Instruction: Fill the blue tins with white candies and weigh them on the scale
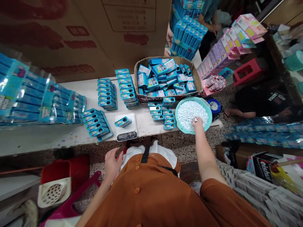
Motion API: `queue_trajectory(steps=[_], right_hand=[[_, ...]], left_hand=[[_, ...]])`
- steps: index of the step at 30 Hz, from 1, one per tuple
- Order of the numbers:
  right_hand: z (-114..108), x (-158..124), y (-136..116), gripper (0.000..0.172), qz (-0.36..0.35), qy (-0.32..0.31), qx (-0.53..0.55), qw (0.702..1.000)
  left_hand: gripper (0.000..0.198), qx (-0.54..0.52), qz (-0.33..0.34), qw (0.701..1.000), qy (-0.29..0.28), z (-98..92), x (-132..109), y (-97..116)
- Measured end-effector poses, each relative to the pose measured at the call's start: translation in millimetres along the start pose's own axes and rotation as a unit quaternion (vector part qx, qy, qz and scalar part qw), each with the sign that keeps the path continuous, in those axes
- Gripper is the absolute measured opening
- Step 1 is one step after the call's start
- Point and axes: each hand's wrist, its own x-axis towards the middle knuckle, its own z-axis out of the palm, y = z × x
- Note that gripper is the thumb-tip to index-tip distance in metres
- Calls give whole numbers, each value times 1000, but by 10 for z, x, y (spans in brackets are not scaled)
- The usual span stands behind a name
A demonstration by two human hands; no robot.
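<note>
My right hand (195,123) reaches into a teal round basin (200,105) heaped with small white pellets (190,115), its fingers pinched on a few of them. Left of the basin stand rows of small blue tins (162,113). A digital kitchen scale (126,136) at the table's front edge carries one open blue tin (123,122). More tins stand in rows (106,94) and fill a cardboard box (165,78). My left hand (113,163) hangs open below the table edge, holding nothing, beside my orange garment.
Plastic-wrapped blue packs (35,97) lie on the white table (59,140), with large cartons (94,28) behind it. Pink boxes (232,41) stand at the back right. A co-worker's arm (208,22) and a seated person (260,104) are nearby. A red stool (248,71) stands there too.
</note>
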Motion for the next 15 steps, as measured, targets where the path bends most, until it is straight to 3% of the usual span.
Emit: queue_trajectory(steps=[7,15], right_hand=[[97,-99,-121,28,79,11,125,989],[120,-264,-156,35,116,-31,271,955]], left_hand=[[27,-10,8,1000,5,46,3,0],[28,-13,-13,1000,2,69,-44,17]])
